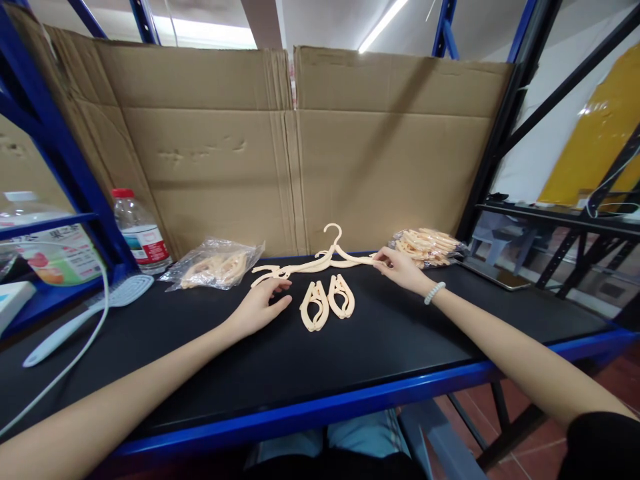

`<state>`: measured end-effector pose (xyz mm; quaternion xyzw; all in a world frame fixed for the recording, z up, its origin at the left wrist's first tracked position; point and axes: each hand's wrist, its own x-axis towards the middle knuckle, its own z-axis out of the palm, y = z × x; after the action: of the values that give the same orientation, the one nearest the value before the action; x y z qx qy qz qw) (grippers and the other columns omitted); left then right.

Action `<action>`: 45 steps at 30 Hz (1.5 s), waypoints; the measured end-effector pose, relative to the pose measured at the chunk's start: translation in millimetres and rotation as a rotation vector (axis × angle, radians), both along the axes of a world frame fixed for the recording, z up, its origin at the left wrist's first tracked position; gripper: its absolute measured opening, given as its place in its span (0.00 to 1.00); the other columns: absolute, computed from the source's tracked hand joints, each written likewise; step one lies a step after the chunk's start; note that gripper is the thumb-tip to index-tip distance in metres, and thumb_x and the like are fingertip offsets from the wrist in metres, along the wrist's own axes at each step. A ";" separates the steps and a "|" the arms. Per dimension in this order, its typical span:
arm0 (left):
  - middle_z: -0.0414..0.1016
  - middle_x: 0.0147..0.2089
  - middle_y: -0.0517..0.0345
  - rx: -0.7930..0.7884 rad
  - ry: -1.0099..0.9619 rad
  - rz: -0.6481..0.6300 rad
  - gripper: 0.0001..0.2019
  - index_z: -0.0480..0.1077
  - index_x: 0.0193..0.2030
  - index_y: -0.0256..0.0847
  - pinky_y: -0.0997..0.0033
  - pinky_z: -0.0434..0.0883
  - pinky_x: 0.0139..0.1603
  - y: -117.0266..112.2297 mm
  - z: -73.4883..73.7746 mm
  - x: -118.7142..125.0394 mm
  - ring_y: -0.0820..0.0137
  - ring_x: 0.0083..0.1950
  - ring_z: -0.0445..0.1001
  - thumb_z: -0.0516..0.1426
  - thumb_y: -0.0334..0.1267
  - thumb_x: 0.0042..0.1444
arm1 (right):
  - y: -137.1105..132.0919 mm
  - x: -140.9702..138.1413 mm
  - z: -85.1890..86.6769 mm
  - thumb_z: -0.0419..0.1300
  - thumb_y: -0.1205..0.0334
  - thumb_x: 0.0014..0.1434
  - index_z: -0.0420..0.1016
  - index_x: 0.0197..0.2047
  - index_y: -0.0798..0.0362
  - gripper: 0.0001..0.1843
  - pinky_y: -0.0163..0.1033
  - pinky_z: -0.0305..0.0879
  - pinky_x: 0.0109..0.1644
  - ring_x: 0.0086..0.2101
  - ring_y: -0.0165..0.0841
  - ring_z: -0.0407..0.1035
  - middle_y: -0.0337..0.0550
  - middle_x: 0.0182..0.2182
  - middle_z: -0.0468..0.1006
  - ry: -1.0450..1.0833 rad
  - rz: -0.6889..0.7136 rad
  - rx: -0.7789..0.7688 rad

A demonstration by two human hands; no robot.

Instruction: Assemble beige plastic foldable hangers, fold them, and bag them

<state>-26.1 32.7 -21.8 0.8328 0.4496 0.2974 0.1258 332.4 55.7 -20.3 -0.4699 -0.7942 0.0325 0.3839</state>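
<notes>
Cream plastic folding hangers [320, 264] lie unfolded and overlapping at the back of the black table, one hook standing up from the middle. The thumb and fingertips of my right hand [400, 268] are closed on the right arm end of a hanger. My left hand [260, 308] rests on the table just in front of the left arm ends, thumb apart from the loosely curved fingers, holding nothing; whether its fingertips touch the hanger is unclear. Between my hands lie two folded hangers, one on the left [315, 308] and one on the right [341, 297].
A clear bag of hangers [215, 265] lies at left, another bag [427, 248] at right beside a flat dark device [493, 272]. A red-capped bottle [143, 233], a pale blue hairbrush [120, 292] and a white cable [93, 333] are left. Cardboard [220, 153] walls the back.
</notes>
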 end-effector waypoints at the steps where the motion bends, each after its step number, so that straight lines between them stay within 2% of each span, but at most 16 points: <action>1: 0.73 0.48 0.46 -0.039 -0.042 0.024 0.21 0.68 0.47 0.38 0.56 0.70 0.48 1.1 -0.8 0.0 0.58 0.48 0.72 0.52 0.49 0.53 | -2.4 0.2 2.4 0.54 0.61 0.58 0.67 0.35 0.54 0.05 0.35 0.61 0.31 0.25 0.30 0.65 0.39 0.26 0.72 0.023 0.007 -0.001; 5: 0.74 0.48 0.45 -0.182 -0.237 0.110 0.27 0.65 0.50 0.35 0.58 0.69 0.52 4.3 -2.7 -0.3 0.59 0.49 0.73 0.54 0.53 0.49 | -13.7 -1.0 11.9 0.56 0.60 0.57 0.66 0.34 0.53 0.05 0.35 0.62 0.30 0.25 0.29 0.66 0.40 0.27 0.72 0.077 0.067 0.016; 11: 0.75 0.45 0.46 -0.263 -0.467 0.209 0.32 0.56 0.55 0.36 0.56 0.69 0.50 -2.3 1.0 3.3 0.60 0.44 0.76 0.59 0.52 0.47 | -24.2 -5.0 17.6 0.55 0.63 0.58 0.68 0.34 0.54 0.03 0.35 0.59 0.30 0.26 0.29 0.64 0.40 0.27 0.72 -0.080 0.122 0.031; 18: 0.72 0.47 0.47 -0.295 -0.703 0.160 0.40 0.48 0.61 0.38 0.58 0.73 0.46 -8.9 2.7 7.9 0.65 0.37 0.77 0.63 0.45 0.46 | -29.5 -13.5 20.8 0.55 0.64 0.58 0.68 0.33 0.54 0.04 0.34 0.58 0.31 0.26 0.28 0.62 0.39 0.26 0.71 -0.189 0.169 0.036; 21: 0.70 0.49 0.47 -0.274 -0.637 0.085 0.40 0.47 0.63 0.40 0.58 0.74 0.44 -7.3 -0.6 6.6 0.66 0.37 0.77 0.62 0.44 0.46 | -32.1 -15.0 23.0 0.55 0.64 0.58 0.68 0.32 0.54 0.04 0.34 0.58 0.31 0.25 0.28 0.61 0.39 0.26 0.71 -0.191 0.171 0.037; 25: 0.72 0.50 0.48 -0.122 -0.266 -0.128 0.26 0.64 0.54 0.39 0.57 0.72 0.48 -11.4 0.4 8.0 0.61 0.46 0.75 0.60 0.43 0.48 | -34.7 -18.3 22.0 0.56 0.63 0.58 0.68 0.33 0.54 0.04 0.34 0.59 0.30 0.25 0.27 0.62 0.39 0.27 0.72 -0.129 0.201 0.009; 27: 0.72 0.51 0.49 0.001 -0.145 -0.174 0.23 0.65 0.54 0.41 0.56 0.69 0.52 -16.8 5.7 10.2 0.60 0.49 0.73 0.59 0.42 0.50 | -35.9 -21.1 20.7 0.56 0.63 0.59 0.69 0.33 0.54 0.04 0.33 0.59 0.30 0.25 0.27 0.62 0.39 0.27 0.72 -0.093 0.218 -0.006; 29: 0.72 0.50 0.50 0.045 -0.129 -0.172 0.24 0.62 0.57 0.42 0.57 0.69 0.51 -21.7 12.2 11.4 0.63 0.46 0.73 0.57 0.41 0.52 | -36.6 -23.5 19.4 0.56 0.63 0.59 0.69 0.34 0.54 0.04 0.33 0.60 0.31 0.26 0.27 0.63 0.39 0.28 0.72 -0.071 0.225 -0.007; 32: 0.72 0.47 0.51 -0.021 -0.215 -0.154 0.25 0.60 0.58 0.40 0.61 0.71 0.45 -23.1 18.0 9.2 0.67 0.40 0.74 0.56 0.41 0.53 | -36.3 -25.0 18.0 0.57 0.64 0.58 0.71 0.38 0.55 0.05 0.34 0.61 0.32 0.27 0.28 0.64 0.41 0.30 0.74 -0.063 0.234 -0.003; 37: 0.72 0.46 0.51 -0.141 -0.296 -0.139 0.21 0.65 0.51 0.38 0.65 0.70 0.43 -15.9 14.6 4.2 0.68 0.40 0.73 0.57 0.44 0.51 | -33.9 -22.2 18.1 0.56 0.68 0.58 0.73 0.41 0.55 0.08 0.37 0.63 0.37 0.32 0.32 0.65 0.44 0.31 0.75 -0.185 0.224 0.097; 40: 0.73 0.38 0.56 -0.162 -0.235 -0.054 0.19 0.69 0.47 0.38 0.68 0.68 0.39 -15.0 13.0 5.0 0.69 0.35 0.71 0.57 0.46 0.51 | -34.4 -20.2 18.9 0.58 0.69 0.57 0.75 0.38 0.55 0.07 0.40 0.62 0.40 0.36 0.37 0.64 0.45 0.29 0.75 -0.306 0.104 0.208; 43: 0.69 0.28 0.61 -0.169 -0.185 0.016 0.19 0.71 0.46 0.38 0.70 0.64 0.33 -16.7 13.1 6.9 0.70 0.29 0.66 0.56 0.47 0.51 | -37.3 -21.4 18.2 0.57 0.69 0.58 0.75 0.38 0.54 0.06 0.40 0.61 0.40 0.37 0.38 0.66 0.47 0.32 0.76 -0.394 -0.030 0.233; 45: 0.70 0.28 0.61 -0.171 -0.202 0.020 0.19 0.71 0.45 0.38 0.70 0.63 0.33 -17.9 13.1 7.9 0.70 0.30 0.66 0.56 0.48 0.51 | -39.8 -24.5 16.3 0.55 0.69 0.60 0.74 0.39 0.54 0.07 0.39 0.61 0.39 0.36 0.37 0.68 0.47 0.35 0.77 -0.427 -0.088 0.214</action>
<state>-18.2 14.8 -8.6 0.7804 0.4668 0.3413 0.2380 307.9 15.9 -4.0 -0.4570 -0.8351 -0.1685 0.2558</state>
